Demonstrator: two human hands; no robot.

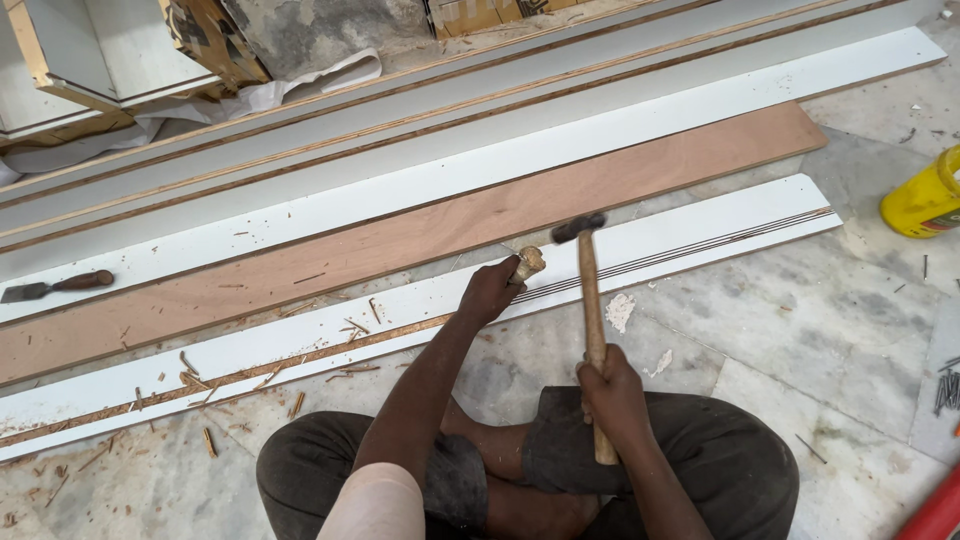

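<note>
Wooden chisel (527, 263) and hammer (590, 290) over a white laminated strip (700, 235).
Left hand (489, 292) grips the chisel at the strip's near edge; right hand (612, 392) clasps the hammer, head just right of it.

Your left hand (490, 290) was fisted, reaching forward; your right hand (610, 385) was clenched nearer your crossed legs.

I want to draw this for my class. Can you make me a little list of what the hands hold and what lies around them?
Place: stone floor, person sitting on it
Left hand: grips a wooden-handled chisel set against a white board
Right hand: holds a hammer, head raised near the chisel top
Behind: long brown board
Far left: second chisel lying on a white panel
Right edge: yellow container
Scattered: wood chips
</note>
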